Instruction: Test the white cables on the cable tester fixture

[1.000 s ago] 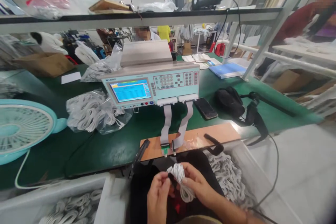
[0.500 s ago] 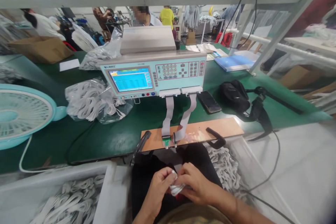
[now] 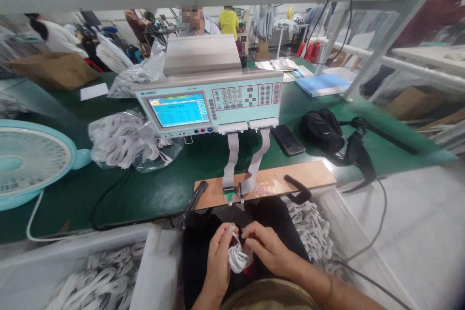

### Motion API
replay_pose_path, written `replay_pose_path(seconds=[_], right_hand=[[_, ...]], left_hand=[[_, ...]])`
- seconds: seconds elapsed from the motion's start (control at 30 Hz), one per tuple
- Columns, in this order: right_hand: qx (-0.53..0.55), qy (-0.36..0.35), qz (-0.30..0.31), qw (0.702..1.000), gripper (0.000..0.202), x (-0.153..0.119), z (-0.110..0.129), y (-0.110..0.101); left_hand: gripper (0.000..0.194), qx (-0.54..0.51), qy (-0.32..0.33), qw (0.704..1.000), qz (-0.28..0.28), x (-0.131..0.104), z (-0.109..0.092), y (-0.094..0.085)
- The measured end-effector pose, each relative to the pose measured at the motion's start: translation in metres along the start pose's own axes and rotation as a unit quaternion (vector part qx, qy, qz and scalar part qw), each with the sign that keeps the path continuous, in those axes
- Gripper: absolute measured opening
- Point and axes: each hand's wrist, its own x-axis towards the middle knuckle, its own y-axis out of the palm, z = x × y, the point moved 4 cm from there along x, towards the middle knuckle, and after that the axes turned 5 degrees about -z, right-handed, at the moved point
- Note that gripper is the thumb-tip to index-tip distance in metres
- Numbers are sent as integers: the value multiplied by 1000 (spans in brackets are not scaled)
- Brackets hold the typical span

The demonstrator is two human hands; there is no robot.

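Above my lap, my left hand [image 3: 219,255] is closed on a coiled white cable [image 3: 238,258], pinching one end of it up near the fingertips. The loops hang beside the left palm. My right hand [image 3: 268,250] is on the right side of the coil, its fingers curled in and closed at the cable; the part between them is mostly hidden. Beyond the hands, a small green circuit board [image 3: 229,196] with a metal plug sits at the edge of a wooden board [image 3: 269,185]. Grey ribbon cables [image 3: 231,157] link it and a neighbouring connector to a tester [image 3: 207,106] with a lit blue screen.
White bins of coiled cables stand at left [image 3: 148,252] and right [image 3: 337,203]. Black clamp handles [image 3: 298,191] lie on the board. The green table holds a fan [image 3: 36,160], bagged cables [image 3: 119,140], a phone [image 3: 288,140] and a black bag [image 3: 323,131]. People work behind.
My hands have moved slightly apart and up, and the cable coil between them shows more fully. The text on the tester's screen has changed. The whole view has shifted a little.
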Motion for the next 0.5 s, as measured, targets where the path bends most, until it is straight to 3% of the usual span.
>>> replay_pose_path(seconds=[0.17, 0.27, 0.37, 0.5], right_hand=[[-87, -77, 56, 992, 17, 11, 10, 2], [-92, -65, -17, 993, 14, 22, 3, -3], [-29, -8, -116, 993, 19, 34, -13, -9], [67, 64, -178, 980, 27, 46, -32, -10]], left_hand=[[24, -13, 27, 999, -27, 8, 0, 4], [24, 22, 60, 997, -36, 20, 2, 4], [25, 85, 100, 991, -36, 30, 0, 7], [32, 114, 104, 986, -60, 34, -3, 10]])
